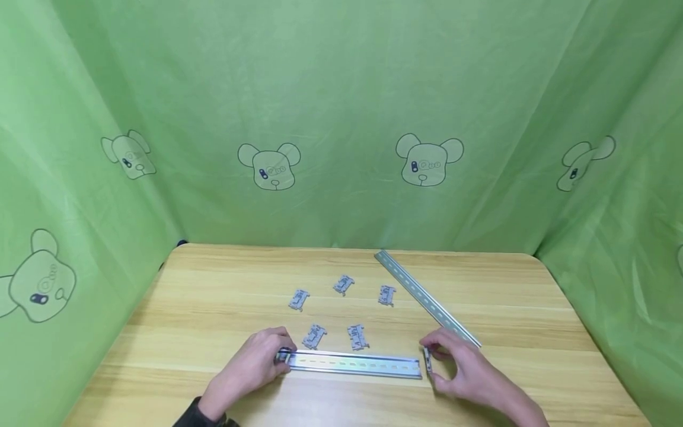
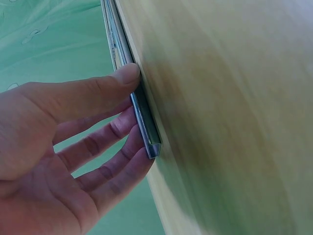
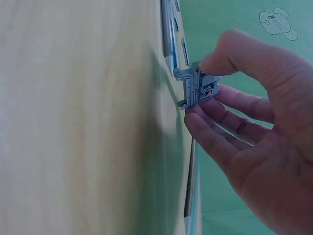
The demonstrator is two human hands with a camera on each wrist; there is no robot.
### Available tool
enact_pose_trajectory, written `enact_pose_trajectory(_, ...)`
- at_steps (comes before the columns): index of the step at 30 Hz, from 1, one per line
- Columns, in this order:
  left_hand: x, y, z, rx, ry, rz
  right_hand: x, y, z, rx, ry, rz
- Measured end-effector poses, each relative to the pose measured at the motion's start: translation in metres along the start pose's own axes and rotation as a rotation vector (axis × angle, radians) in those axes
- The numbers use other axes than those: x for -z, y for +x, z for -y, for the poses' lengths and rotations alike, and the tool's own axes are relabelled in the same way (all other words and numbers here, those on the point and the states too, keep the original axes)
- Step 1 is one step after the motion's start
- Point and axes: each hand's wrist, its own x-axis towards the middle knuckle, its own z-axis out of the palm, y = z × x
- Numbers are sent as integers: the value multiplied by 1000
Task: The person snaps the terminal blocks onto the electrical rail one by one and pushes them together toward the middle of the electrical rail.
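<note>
A slotted metal DIN rail [image 1: 352,363] lies crosswise near the front of the table. My left hand [image 1: 256,360] grips its left end, thumb on the near edge and fingers on the far edge. In the left wrist view the thumb [image 2: 128,73] presses one side of the rail [image 2: 145,117] while fingertips support the other. Just off the rail's right end, my right hand [image 1: 465,369] pinches a grey DIN-rail terminal block [image 3: 198,87] between thumb and fingers. The block stands on edge, its broad face turned toward the rail's end in the head view.
Several similar grey terminal blocks, such as one [image 1: 357,337] close behind the rail, lie flat on the wooden table [image 1: 213,284]. A second DIN rail [image 1: 421,293] lies diagonally at the back right, its near end behind my right hand. Green curtains [image 1: 341,118] enclose the table.
</note>
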Motion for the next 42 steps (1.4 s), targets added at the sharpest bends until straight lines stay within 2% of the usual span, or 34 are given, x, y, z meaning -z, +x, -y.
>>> enact_pose_trajectory(9,3,1,-1,-12,19,2,-3,-2,0,-9,181,21)
enact_pose_trajectory(27,4,0,-3,-22,16,12,-12,1,4,9,290,14)
enact_pose_trajectory(31,4,1,-4,-29,23,13,-17,6,7,28,272,15)
enact_pose_trajectory(39,3,1,-6,-30,14,14,-27,19,16,34,96,37)
enact_pose_trajectory(42,3,1,-6,-29,5,15,-31,24,20,24,79,46)
